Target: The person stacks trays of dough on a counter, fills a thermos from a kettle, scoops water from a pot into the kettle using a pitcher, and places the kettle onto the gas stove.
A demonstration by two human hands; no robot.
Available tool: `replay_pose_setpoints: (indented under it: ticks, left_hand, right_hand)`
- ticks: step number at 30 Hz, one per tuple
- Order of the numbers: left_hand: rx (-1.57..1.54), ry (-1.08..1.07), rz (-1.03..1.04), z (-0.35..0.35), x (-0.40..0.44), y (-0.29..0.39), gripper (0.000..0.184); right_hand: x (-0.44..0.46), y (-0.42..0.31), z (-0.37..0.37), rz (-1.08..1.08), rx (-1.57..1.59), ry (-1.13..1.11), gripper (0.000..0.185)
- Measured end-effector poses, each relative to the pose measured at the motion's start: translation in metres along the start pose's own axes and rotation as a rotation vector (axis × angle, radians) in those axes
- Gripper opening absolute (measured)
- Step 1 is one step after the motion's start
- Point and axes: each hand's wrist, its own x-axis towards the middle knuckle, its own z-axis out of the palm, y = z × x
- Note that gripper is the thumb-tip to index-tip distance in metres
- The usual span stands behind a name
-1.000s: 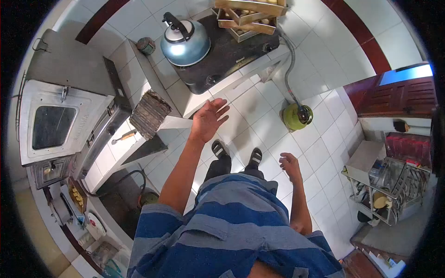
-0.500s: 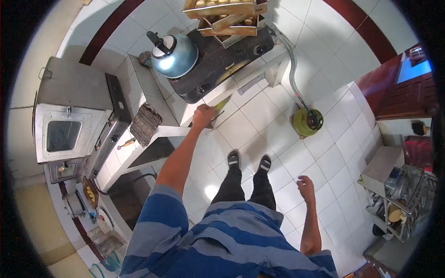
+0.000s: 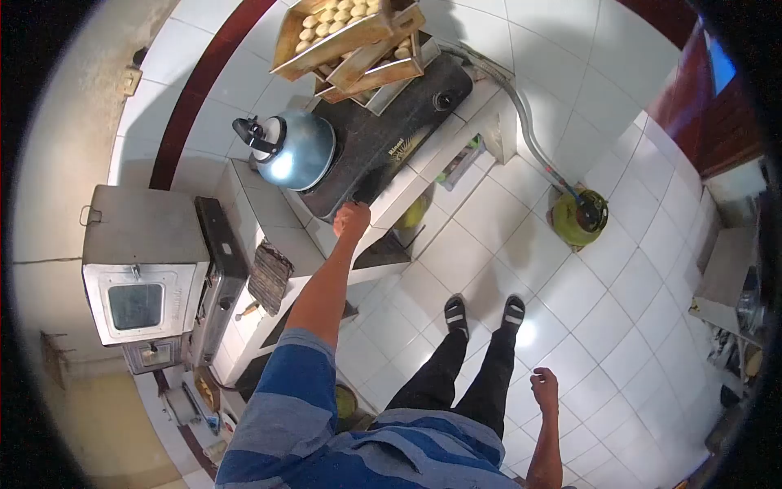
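My left hand (image 3: 352, 220) is at the front edge of the black stove (image 3: 383, 134), its fingers closed on the left control knob, which they mostly hide. Just behind it on the stove stands a blue kettle (image 3: 297, 151) with a black handle. Stacked wooden trays (image 3: 350, 41) of round, pale pieces rest on the stove's far side. My right hand (image 3: 544, 389) hangs low over the tiled floor, away from any object, with its fingers curled and nothing visible in them.
A green gas cylinder (image 3: 579, 217) stands on the floor, joined to a grey hose (image 3: 529, 122). At the left are a metal oven (image 3: 142, 261) and a corrugated piece (image 3: 270, 277) on the tiled ledge. A dish rack is at the far right.
The view has shifted toward the stove. My left hand, open a second ago, has closed and moved up to the stove's knob. My right hand stays low, its fingers more curled.
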Motion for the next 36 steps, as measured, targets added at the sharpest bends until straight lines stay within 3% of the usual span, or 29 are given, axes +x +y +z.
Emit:
replay_pose_setpoints:
  ticks: [5, 7, 9, 13, 15, 19, 21, 22, 23, 28, 29, 31, 36]
  left_hand:
    - [0.201, 0.081, 0.064, 0.044, 0.046, -0.032, 0.052]
    - [0.211, 0.114, 0.070, 0.044, 0.050, -0.037, 0.052]
    - [0.151, 0.044, 0.218, 0.042, 0.054, -0.043, 0.053]
    - [0.127, -0.055, 0.042, 0.014, 0.021, -0.011, 0.051]
    - [-0.233, -0.034, -0.061, 0.017, 0.018, -0.009, 0.046]
    - [-0.473, 0.025, -0.161, 0.025, 0.019, -0.008, 0.037]
    - [-0.573, -0.055, 0.052, 0.048, 0.047, -0.037, 0.031]
    - [-0.752, -0.146, -0.041, 0.050, 0.048, -0.039, 0.031]
    - [-0.744, -0.150, -0.042, 0.056, 0.050, -0.043, 0.031]
    - [-1.640, -0.435, -0.157, 0.077, 0.076, -0.067, 0.038]
    - [-1.635, -0.437, -0.158, 0.075, 0.075, -0.063, 0.038]
    - [-1.837, -0.152, -0.605, 0.034, 0.018, 0.003, 0.043]
    - [-1.928, -0.180, -0.574, 0.034, 0.015, 0.008, 0.041]
  right_hand:
    - [0.020, 0.012, 0.051, -0.098, 0.072, -0.017, 0.026]
    - [0.030, 0.016, 0.059, -0.009, 0.118, -0.045, 0.026]
    - [0.036, 0.008, 0.063, 0.012, 0.162, -0.030, 0.026]
    - [0.050, 0.021, 0.078, 0.017, 0.212, -0.013, 0.025]
    - [0.052, 0.027, 0.081, 0.097, 0.260, -0.057, 0.024]
    - [0.052, 0.036, 0.093, 0.097, 0.315, -0.066, 0.024]
    - [0.049, 0.046, 0.099, 0.083, 0.317, -0.036, 0.024]
    - [0.048, 0.053, 0.102, 0.042, 0.295, -0.021, 0.024]
    - [0.047, 0.057, 0.102, 0.050, 0.299, -0.023, 0.024]
    - [0.051, 0.076, 0.104, 0.110, 0.316, -0.023, 0.023]
    - [0.051, 0.081, 0.104, 0.114, 0.319, -0.024, 0.023]
    - [0.052, 0.072, 0.091, 0.201, 0.288, -0.071, 0.023]
    - [0.055, 0.074, 0.084, 0.195, 0.309, -0.059, 0.022]
